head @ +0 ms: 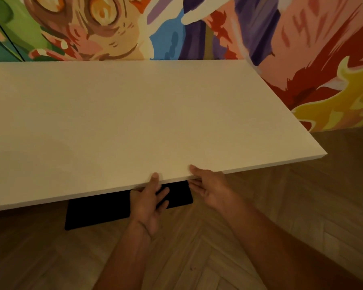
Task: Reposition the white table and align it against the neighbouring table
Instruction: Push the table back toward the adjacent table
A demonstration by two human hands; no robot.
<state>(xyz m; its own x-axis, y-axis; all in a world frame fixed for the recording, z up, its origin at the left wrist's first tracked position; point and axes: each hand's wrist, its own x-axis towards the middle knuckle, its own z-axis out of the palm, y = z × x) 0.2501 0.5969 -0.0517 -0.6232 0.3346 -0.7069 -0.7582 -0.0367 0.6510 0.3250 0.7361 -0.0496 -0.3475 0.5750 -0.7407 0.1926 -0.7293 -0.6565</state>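
The white table (134,114) fills the middle of the view, its bare top slanting from lower left to the right corner. My left hand (149,199) grips its near edge, thumb on top and fingers curled underneath. My right hand (210,187) holds the same edge just to the right, thumb on the top surface, fingers below. The table's far edge sits close to the painted wall. No neighbouring table is in view.
A colourful mural wall (302,49) runs behind and to the right of the table. A black flat table foot (105,210) shows under the near edge. Herringbone wooden floor (260,237) spreads below and to the right.
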